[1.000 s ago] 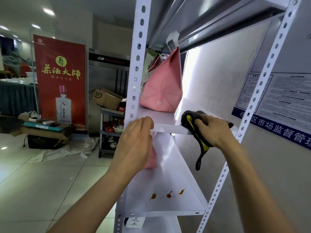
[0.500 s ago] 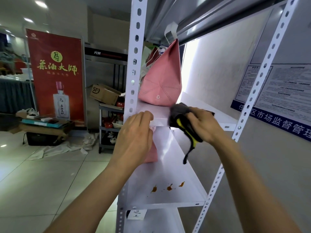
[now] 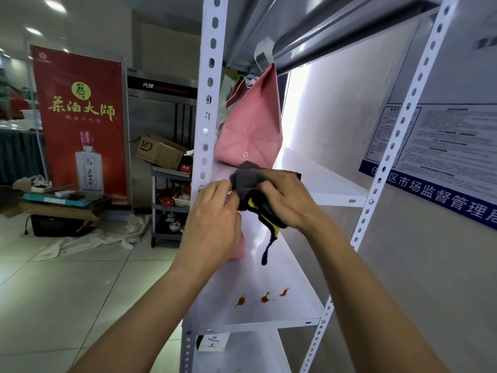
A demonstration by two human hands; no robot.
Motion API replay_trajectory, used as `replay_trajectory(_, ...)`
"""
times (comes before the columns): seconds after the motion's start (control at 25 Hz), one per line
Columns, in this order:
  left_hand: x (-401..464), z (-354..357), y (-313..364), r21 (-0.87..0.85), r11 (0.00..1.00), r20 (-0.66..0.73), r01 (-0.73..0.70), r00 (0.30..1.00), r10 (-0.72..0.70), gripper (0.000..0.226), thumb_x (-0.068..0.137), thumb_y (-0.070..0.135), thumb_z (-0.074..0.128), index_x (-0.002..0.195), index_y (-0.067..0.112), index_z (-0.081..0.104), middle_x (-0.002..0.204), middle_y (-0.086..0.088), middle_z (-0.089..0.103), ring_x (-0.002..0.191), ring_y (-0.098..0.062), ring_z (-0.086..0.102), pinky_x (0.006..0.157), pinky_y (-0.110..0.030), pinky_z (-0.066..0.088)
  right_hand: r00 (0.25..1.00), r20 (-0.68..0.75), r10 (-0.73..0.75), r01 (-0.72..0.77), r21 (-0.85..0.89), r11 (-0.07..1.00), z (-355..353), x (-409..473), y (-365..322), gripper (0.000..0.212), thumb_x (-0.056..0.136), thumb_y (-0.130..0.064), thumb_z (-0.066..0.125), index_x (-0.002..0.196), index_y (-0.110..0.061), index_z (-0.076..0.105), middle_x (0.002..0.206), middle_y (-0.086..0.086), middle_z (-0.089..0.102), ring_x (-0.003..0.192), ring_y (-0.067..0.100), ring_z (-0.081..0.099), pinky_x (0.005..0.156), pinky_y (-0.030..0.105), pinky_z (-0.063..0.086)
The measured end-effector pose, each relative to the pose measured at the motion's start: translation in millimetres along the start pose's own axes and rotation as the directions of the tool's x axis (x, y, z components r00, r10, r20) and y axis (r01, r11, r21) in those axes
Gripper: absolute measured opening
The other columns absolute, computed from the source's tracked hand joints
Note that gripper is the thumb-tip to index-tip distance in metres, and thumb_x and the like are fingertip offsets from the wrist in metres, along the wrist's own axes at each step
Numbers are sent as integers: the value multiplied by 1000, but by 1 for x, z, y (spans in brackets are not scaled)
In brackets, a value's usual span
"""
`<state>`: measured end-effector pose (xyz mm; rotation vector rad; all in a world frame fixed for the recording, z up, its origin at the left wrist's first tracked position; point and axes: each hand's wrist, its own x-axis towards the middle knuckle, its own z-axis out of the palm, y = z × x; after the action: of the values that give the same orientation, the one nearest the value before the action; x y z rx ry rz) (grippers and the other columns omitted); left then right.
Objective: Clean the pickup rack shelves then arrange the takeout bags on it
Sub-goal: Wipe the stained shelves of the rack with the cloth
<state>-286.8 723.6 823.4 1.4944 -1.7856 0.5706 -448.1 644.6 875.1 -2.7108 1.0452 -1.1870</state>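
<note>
Cloth (image 3: 248, 181) gripped under right hand (image 3: 289, 196) fingers

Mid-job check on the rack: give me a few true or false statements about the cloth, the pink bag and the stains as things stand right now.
1. The right hand grips a dark grey cloth with yellow trim. True.
2. The cloth is wiping the brown stains. False: it is up on the shelf that carries the bag; the stains sit one shelf lower, untouched.
3. A pink bag stands on the shelf just behind the cloth. True.
4. The left hand hangs at the person's side. False: it is raised at that shelf's front edge, beside the cloth.
5. The stained shelf shows three brown spots. True.
</note>
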Motion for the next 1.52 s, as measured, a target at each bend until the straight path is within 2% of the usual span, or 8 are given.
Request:
replay_trajectory(0.2, 3, 4, -4, -2, 1000, -44, -16, 999, 16, 38, 87, 2, 58, 125, 2, 64, 115, -11, 62, 106, -30, 55, 97, -38, 43, 988, -11, 157, -157, 16, 988, -17, -10, 29, 29, 91, -35, 33, 81, -43, 59, 83, -6, 65, 80, 11, 57, 73, 32, 41)
replay_trajectory(0.32, 2, 7, -5, -10, 1000, -62, -30, 998, 29, 39, 94, 8, 51, 131, 2, 60, 117, -12, 61, 109, -30, 55, 99, -40, 43, 937, -122, 326, -333, -41, 942, -47, -30, 75, 46, 92, -40, 30, 112, -29, 70, 101, 5, 70, 93, 24, 61, 80, 35, 43)
replay_trajectory(0.48, 1, 9, -5, 4, 999, -63, -43, 997, 43, 43, 90, 3, 55, 132, -1, 58, 117, -15, 59, 109, -33, 53, 99, -42, 43, 864, -211, 457, -486, -107, 868, -60, -33, 101, 51, 93, -44, 30, 113, -19, 70, 99, 13, 72, 87, 28, 60, 76, 36, 45)
replay_trajectory(0.6, -3, 6, -5, 9, 999, -57, -47, 997, 47, 47, 88, 2, 54, 135, -2, 55, 121, -16, 58, 113, -34, 51, 103, -42, 41, 893, -301, 333, -388, -141, 911, -48, -42, 85, 46, 93, -39, 34, 109, -16, 71, 90, 9, 69, 83, 26, 60, 84, 44, 51)
replay_trajectory(0.8, -5, 9, 0, 38, 999, -23, -38, 999, 38, 55, 89, 6, 50, 143, -2, 46, 133, -19, 52, 125, -35, 45, 113, -44, 34, 858, -474, 197, -245, -42, 969, -32, -62, 65, 27, 92, -21, 37, 76, -10, 56, 69, -1, 54, 66, 18, 50, 64, 39, 43)
replay_trajectory(1.0, -35, 28, 10, -57, 998, -22, -1, 1000, -1, 61, 87, 8, 38, 147, 0, 40, 153, -19, 38, 144, -35, 33, 118, -47, 29, 827, -541, 153, -160, 35, 987, -9, -102, 61, 20, 98, -22, 39, 101, -20, 59, 93, -18, 50, 90, 6, 48, 79, 22, 39)
replay_trajectory(1.24, -116, 107, 10, -113, 977, 209, 183, 965, -157, 63, 88, 2, 51, 150, 5, 38, 155, -14, 39, 142, -30, 38, 119, -47, 31, 857, -433, 280, -246, 134, 960, 55, -172, 98, 29, 100, -24, 35, 119, -22, 56, 109, -16, 53, 105, 18, 55, 89, 29, 43)
replay_trajectory(1.52, -211, 176, 2, -30, 951, 553, 309, 797, -242, 66, 87, 4, 50, 151, 5, 36, 155, -12, 38, 141, -28, 39, 118, -35, 30, 876, -207, 435, -373, 282, 884, 119, -204, 144, 32, 98, -19, 35, 107, -40, 57, 96, -30, 65, 91, 1, 64, 75, 19, 49)
